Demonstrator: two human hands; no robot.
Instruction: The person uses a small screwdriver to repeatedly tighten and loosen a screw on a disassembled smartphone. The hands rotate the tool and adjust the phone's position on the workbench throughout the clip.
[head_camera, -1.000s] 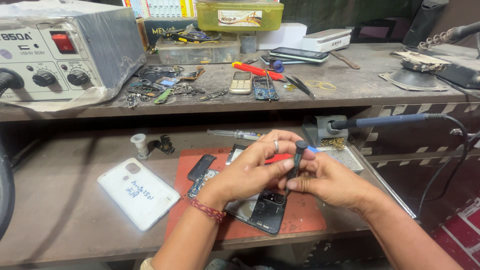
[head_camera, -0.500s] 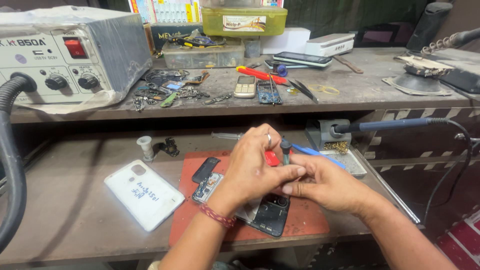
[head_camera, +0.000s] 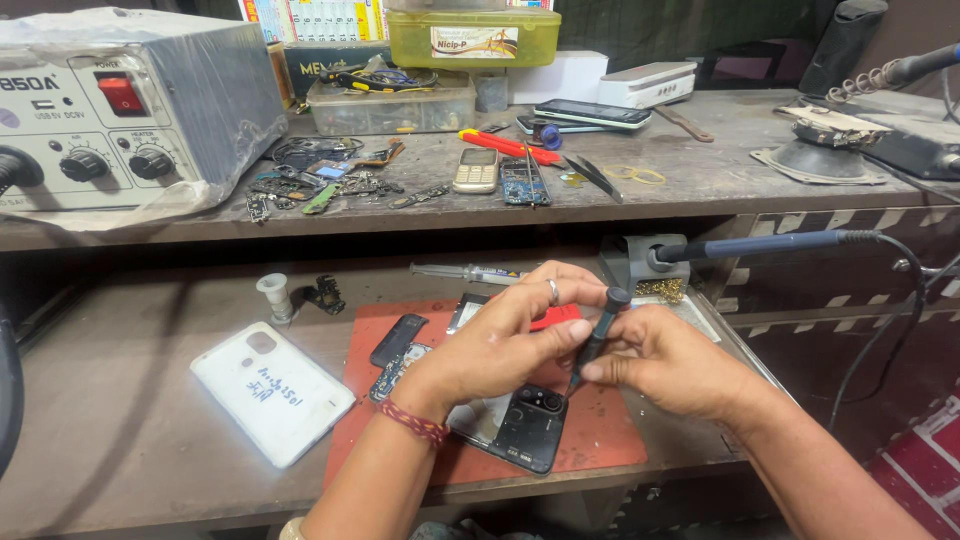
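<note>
My left hand (head_camera: 505, 340) and my right hand (head_camera: 665, 358) meet over an opened black phone (head_camera: 520, 428) lying on a red work mat (head_camera: 600, 440). A slim dark screwdriver (head_camera: 597, 332) stands nearly upright between them, tip down near the phone's camera end. My right hand pinches its shaft low down; my left thumb and fingers close around its upper part. A red-handled tool (head_camera: 555, 316) shows just behind my left fingers. Much of the phone lies hidden under my left hand.
A white phone back cover (head_camera: 270, 390) lies left of the mat, loose phone parts (head_camera: 398, 340) on the mat's left. A soldering iron (head_camera: 750, 245) rests in its stand behind. The upper shelf holds a rework station (head_camera: 120, 110), phones, tools and boxes.
Both hands have shifted slightly right and nearer together over the phone. The screwdriver has tilted and its tip has come down toward the phone. The camera view moved a little.
</note>
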